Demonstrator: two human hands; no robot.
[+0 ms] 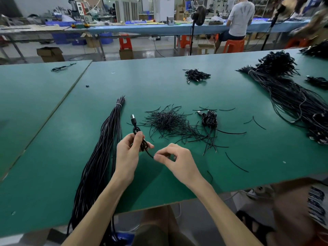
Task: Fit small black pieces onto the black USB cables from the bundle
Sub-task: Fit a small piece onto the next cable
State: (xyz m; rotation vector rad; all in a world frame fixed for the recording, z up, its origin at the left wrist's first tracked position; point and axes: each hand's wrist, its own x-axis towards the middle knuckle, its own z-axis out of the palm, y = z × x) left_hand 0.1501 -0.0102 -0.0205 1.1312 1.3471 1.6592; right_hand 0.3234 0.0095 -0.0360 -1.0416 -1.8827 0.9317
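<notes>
My left hand [128, 153] grips a coiled black USB cable [140, 139] above the green table [53, 157]; its USB plug [133, 119] sticks up beyond my fingers. My right hand [174, 160] pinches the cable's free end just right of the coil. Whether a small black piece is between those fingertips is hidden. A long tied bundle of black cables [103, 157] lies to the left and runs off the table's near edge. A heap of short thin black pieces [168, 121] lies just beyond my hands.
A small pile of coiled cables [209, 118] sits right of the heap, another pile [196, 75] farther back. A big cable bundle [287, 93] lies at the right. Loose black strands [236, 162] are scattered nearby. A person [239, 18] sits at the far bench.
</notes>
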